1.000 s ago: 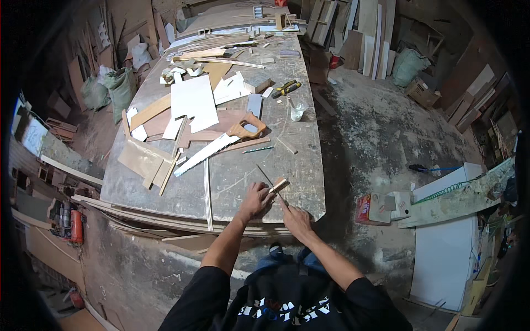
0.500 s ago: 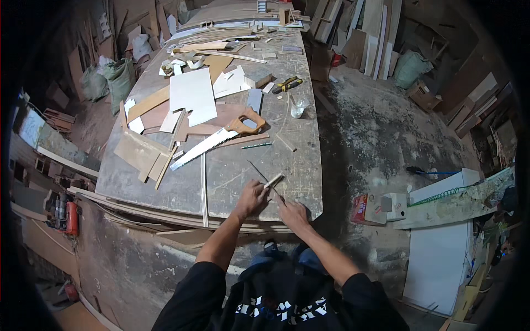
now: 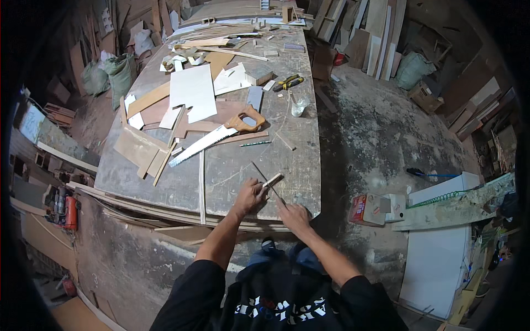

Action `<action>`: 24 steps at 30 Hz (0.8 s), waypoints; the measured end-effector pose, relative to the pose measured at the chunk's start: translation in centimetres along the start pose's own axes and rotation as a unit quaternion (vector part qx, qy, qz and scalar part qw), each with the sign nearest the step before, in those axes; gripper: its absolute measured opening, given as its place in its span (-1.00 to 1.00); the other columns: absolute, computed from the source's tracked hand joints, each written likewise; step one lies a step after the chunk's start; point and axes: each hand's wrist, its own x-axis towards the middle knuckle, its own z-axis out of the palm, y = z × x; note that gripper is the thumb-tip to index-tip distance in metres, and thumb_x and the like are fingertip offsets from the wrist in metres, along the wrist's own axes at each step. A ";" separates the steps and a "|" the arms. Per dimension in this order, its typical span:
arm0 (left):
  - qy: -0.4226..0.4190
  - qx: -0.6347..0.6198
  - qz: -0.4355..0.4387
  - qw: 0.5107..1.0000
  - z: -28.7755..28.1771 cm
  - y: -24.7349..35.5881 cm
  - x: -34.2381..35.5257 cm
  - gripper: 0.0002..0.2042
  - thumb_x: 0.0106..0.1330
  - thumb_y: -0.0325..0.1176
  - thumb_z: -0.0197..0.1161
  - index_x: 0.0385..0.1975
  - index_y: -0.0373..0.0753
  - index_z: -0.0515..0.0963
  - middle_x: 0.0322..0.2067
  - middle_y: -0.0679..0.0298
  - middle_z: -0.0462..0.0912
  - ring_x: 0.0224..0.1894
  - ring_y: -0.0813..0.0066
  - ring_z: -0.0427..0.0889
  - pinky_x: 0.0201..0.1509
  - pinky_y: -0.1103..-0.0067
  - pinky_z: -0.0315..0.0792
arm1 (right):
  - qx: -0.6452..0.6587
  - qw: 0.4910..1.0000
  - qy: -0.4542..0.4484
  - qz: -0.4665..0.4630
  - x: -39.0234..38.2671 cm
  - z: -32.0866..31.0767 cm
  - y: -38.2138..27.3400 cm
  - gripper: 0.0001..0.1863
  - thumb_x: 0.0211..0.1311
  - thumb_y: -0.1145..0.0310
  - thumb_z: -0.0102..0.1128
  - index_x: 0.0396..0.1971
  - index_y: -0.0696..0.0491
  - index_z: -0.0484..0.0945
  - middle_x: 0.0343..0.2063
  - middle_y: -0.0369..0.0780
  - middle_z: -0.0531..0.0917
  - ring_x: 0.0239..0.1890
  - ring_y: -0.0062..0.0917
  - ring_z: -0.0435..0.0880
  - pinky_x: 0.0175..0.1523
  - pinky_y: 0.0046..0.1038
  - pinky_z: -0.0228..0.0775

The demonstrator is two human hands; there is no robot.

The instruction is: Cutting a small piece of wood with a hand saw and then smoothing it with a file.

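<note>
Pale wooden strip (image 3: 274, 179), short and narrow, grasped in the curled fingers of the left hand (image 3: 249, 196), over the near right corner of the workbench (image 3: 303, 135), one end jutting out toward the far right; thin dark rod (image 3: 259, 170) gripped in the right hand (image 3: 295, 216), crossing the strip just beyond the left fingertips; farther off, along the right side of the bench, clear cup (image 3: 298, 109) with a thin stick leaning out and something whitish inside, too small to name; beyond it, yellow-and-black pliers (image 3: 289, 83); nearer and to the left, wooden-handled saw (image 3: 212, 140) lying flat, with green drill bit (image 3: 255, 143) to the right of its blade; on the floor at far left, two greenish sacks (image 3: 120, 77) side by side, contents hidden; at far right, another bulging sack (image 3: 415, 70), equally unreadable inside, and just nearer, cardboard box (image 3: 425, 98), contents impossible to tell; right of the bench, nearer still, red-and-beige container (image 3: 367, 211) beside a white box (image 3: 396, 207) with a dark hole in its side, insides of both out of sight.
</note>
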 end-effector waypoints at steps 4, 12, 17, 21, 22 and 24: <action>0.002 0.011 0.016 1.000 0.2 -0.1 0.2 -0.81 0.19 -0.33 0.19 -0.58 -0.30 0.48 -0.49 0.06 0.38 -0.33 0.04 0.36 -0.26 0.27 0.29 | -0.016 0.999 -0.051 0.007 -0.6 -1.0 0.2 -0.51 0.03 0.47 0.07 0.06 0.05 0.48 -0.63 -0.20 0.55 -0.51 -0.32 0.57 -0.34 -0.27 0.40; 0.029 -0.004 0.020 0.999 0.6 -0.5 0.1 -0.81 0.18 -0.39 0.20 -0.65 -0.26 0.45 -0.61 0.07 0.34 -0.43 0.06 0.33 -0.35 0.29 0.23 | 0.001 0.996 -0.087 0.020 -0.2 -1.2 0.2 -0.47 0.03 0.45 0.10 0.11 0.05 0.45 -0.58 -0.19 0.59 -0.47 -0.32 0.58 -0.33 -0.25 0.41; 0.026 0.030 0.052 0.998 0.4 -0.4 0.1 -0.78 0.21 -0.34 0.19 -0.62 -0.29 0.43 -0.54 0.06 0.33 -0.40 0.04 0.34 -0.33 0.28 0.25 | 0.026 0.999 -0.028 -0.013 1.4 0.0 0.6 -0.48 0.02 0.42 0.09 0.09 0.07 0.45 -0.57 -0.15 0.57 -0.45 -0.26 0.57 -0.24 -0.22 0.40; 0.023 -0.004 0.005 1.000 0.2 -0.3 0.2 -0.78 0.23 -0.30 0.19 -0.59 -0.29 0.49 -0.53 0.05 0.35 -0.38 0.07 0.37 -0.33 0.30 0.26 | 0.051 0.998 0.024 -0.015 1.7 0.7 0.6 -0.46 0.00 0.43 0.11 0.11 0.03 0.45 -0.56 -0.15 0.57 -0.45 -0.27 0.57 -0.26 -0.22 0.40; 0.001 0.005 -0.012 1.000 0.2 -0.2 0.1 -0.77 0.24 -0.29 0.19 -0.59 -0.29 0.50 -0.53 0.05 0.35 -0.38 0.07 0.37 -0.34 0.31 0.26 | 0.066 0.998 0.011 -0.018 0.9 0.4 0.7 -0.46 0.00 0.43 0.11 0.11 0.03 0.45 -0.56 -0.15 0.57 -0.45 -0.27 0.57 -0.26 -0.22 0.40; 0.022 0.015 0.023 0.999 0.3 -0.2 0.2 -0.77 0.24 -0.28 0.19 -0.59 -0.28 0.52 -0.54 0.06 0.34 -0.39 0.08 0.36 -0.35 0.32 0.26 | 0.037 0.999 -0.038 0.002 -0.8 -0.4 0.9 -0.44 -0.02 0.44 0.12 0.12 0.02 0.44 -0.57 -0.18 0.57 -0.45 -0.29 0.57 -0.29 -0.23 0.39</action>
